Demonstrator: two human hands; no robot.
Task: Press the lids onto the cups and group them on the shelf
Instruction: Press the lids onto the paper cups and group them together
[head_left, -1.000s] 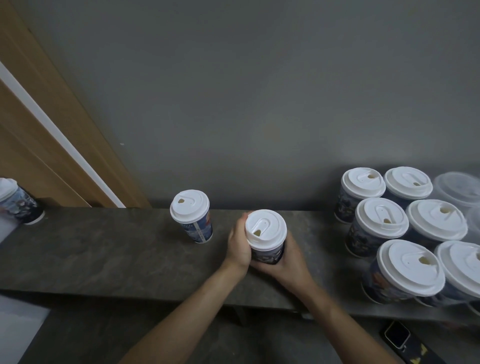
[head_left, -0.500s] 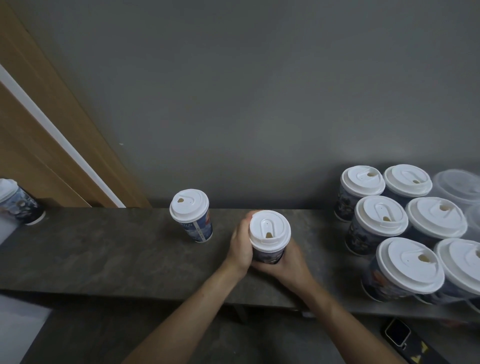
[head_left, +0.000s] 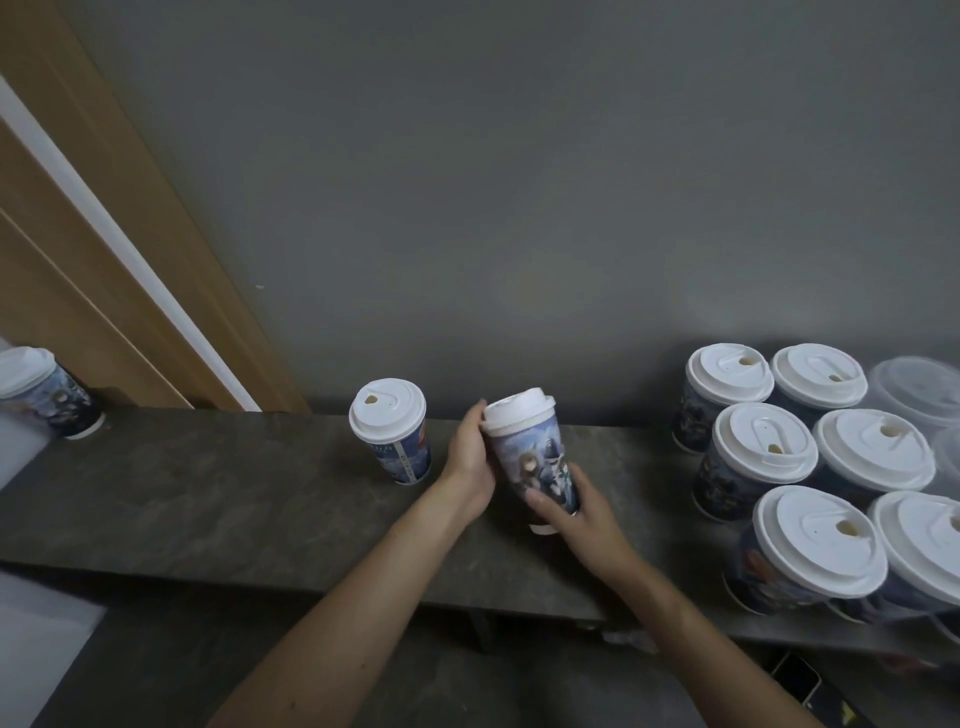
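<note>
Head view: at the frame's centre, both hands clamp one printed cup above the dark shelf. The cup is tilted, its white lid leaning towards 11 o'clock. The left hand grips it just below the lid and the right hand wraps its base. A lone lidded cup stands at 9 o'clock, just beside the left hand. The group of lidded cups sits at 3 o'clock, well apart.

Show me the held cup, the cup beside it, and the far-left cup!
held cup (head_left: 535, 460), head view, printed side
cup beside it (head_left: 387, 411), head view, white lid
far-left cup (head_left: 65, 408), head view, printed side
</note>
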